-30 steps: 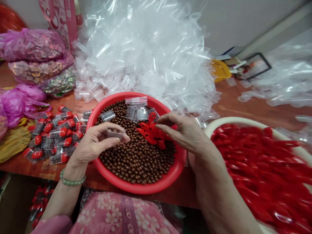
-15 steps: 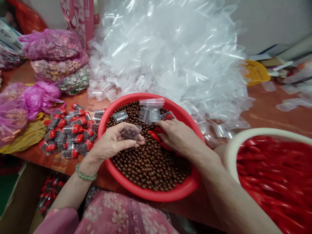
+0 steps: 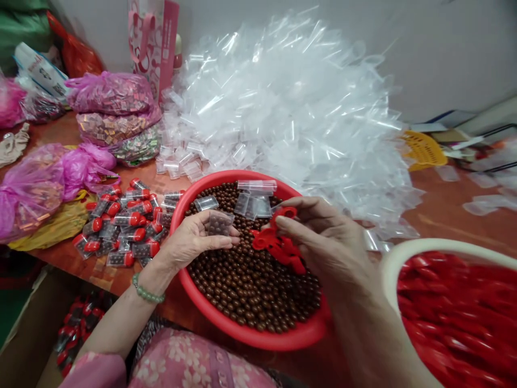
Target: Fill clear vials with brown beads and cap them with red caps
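My left hand (image 3: 197,235) is closed around a small clear plastic case (image 3: 220,222) with brown balls inside, held over the left part of the red basin (image 3: 242,340). Brown chocolate-like balls (image 3: 250,293) fill the basin. Pinched between the thumb and fingers of my right hand (image 3: 319,231) is a red plastic cap (image 3: 286,215), above the basin's right side. More red caps (image 3: 278,247) lie on the balls just below it. Several empty clear cases (image 3: 254,205) rest on the balls at the basin's far side.
A huge heap of clear cases (image 3: 283,108) covers the table behind the basin. Filled cases with red caps (image 3: 129,221) are piled at the left. On the right stands a cream tub (image 3: 390,275) of red caps. Pink bags (image 3: 113,94) lie at the back left.
My right hand has risen from the red caps in the basin with one cap in its fingers. My left hand still holds the filled case. The view has tilted up slightly.
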`<state>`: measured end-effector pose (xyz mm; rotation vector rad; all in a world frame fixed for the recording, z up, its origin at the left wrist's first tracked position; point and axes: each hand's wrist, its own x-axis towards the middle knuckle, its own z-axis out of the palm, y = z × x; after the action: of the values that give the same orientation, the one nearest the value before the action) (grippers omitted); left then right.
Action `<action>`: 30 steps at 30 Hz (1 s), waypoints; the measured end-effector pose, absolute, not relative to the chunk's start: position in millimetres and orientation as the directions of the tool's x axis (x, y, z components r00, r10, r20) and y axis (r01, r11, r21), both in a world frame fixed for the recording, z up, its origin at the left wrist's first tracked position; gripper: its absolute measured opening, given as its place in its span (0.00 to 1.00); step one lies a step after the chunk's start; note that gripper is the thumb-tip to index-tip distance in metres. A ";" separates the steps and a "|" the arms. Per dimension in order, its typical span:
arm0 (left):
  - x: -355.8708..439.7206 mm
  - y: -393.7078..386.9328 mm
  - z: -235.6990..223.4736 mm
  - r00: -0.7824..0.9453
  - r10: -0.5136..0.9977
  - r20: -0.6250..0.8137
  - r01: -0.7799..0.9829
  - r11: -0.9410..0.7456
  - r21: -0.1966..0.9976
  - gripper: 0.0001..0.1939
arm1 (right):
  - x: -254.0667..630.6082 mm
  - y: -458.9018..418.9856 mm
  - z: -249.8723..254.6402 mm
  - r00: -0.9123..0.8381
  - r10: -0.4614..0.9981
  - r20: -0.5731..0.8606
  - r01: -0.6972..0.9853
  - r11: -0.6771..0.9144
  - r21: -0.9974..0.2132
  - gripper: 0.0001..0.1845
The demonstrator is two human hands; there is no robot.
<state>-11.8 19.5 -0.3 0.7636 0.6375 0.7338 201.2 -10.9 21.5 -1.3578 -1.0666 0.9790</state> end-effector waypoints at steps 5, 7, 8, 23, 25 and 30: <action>-10.7 19.5 0.7 0.561 0.793 -0.238 -0.306 0.466 0.830 0.23 | 175.9 -5.4 8.4 0.174 0.984 0.027 -0.042 0.035 -0.998 0.16; -9.9 19.9 0.4 0.546 0.800 -0.250 -0.290 0.461 0.839 0.23 | 172.6 -5.6 2.1 0.188 0.972 0.138 0.066 0.128 -0.990 0.13; -9.4 20.3 0.2 0.542 0.799 -0.260 -0.285 0.466 0.838 0.23 | 171.8 -6.3 -0.5 0.200 0.954 0.221 0.158 0.191 -0.969 0.12; -6.5 27.2 -0.7 0.442 0.863 -0.245 -0.326 0.408 0.853 0.22 | 153.5 -14.8 -4.7 -0.290 0.617 0.731 0.631 0.698 -0.339 0.20; -6.7 27.3 -1.2 0.440 0.859 -0.261 -0.295 0.412 0.862 0.22 | 152.3 -15.4 -2.2 -0.255 0.651 0.715 0.623 0.676 -0.394 0.18; -7.7 26.4 -0.4 0.455 0.854 -0.251 -0.270 0.401 0.875 0.22 | 153.4 -20.1 8.0 -0.144 0.812 0.565 0.580 0.532 -0.617 0.09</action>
<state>-7.7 26.4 -0.4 0.8735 0.7965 0.8144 153.4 -20.1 8.0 -1.1496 -1.8369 0.3125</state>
